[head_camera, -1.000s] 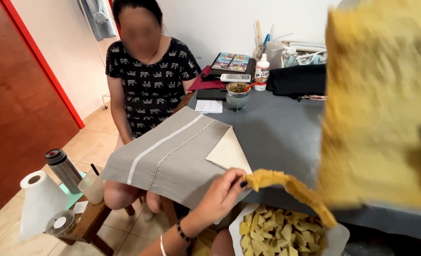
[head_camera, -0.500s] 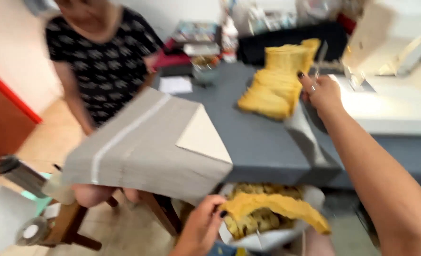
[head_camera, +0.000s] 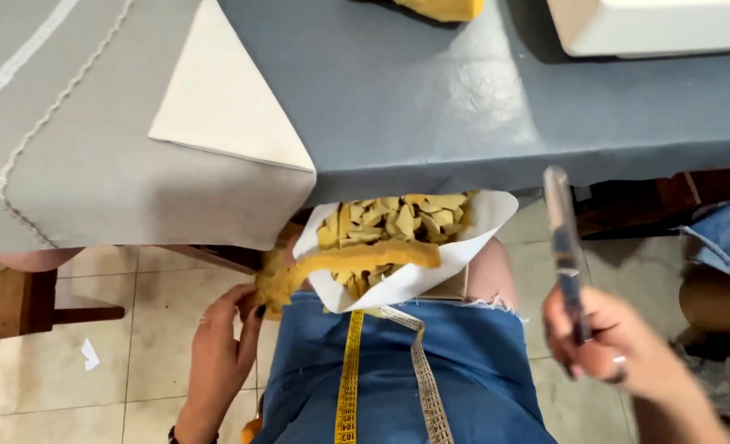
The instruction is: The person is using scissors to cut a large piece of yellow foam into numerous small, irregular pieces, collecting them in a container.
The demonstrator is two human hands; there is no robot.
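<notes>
My left hand (head_camera: pixel 221 345) grips one end of a long yellow strip (head_camera: pixel 357 261) that lies across a white container (head_camera: pixel 480 226) on my lap. The container holds several small yellow cut pieces (head_camera: pixel 385 218). My right hand (head_camera: pixel 616 345) is closed around the handle of scissors (head_camera: pixel 564 247), whose blades point upward, blurred. A yellow and a grey measuring tape (head_camera: pixel 350 378) hang down over my blue denim shorts.
A grey table (head_camera: pixel 464 99) stands in front of me. A folded grey cloth with a white stripe and a cream corner (head_camera: pixel 217 107) hangs off its left side. A white machine base (head_camera: pixel 653 25) sits far right. Yellow material (head_camera: pixel 447 8) lies at the far edge. Tiled floor below.
My view has dropped from the table and the person opposite down to my lap. My right hand came back from the yellow stack and now holds scissors beside the container.
</notes>
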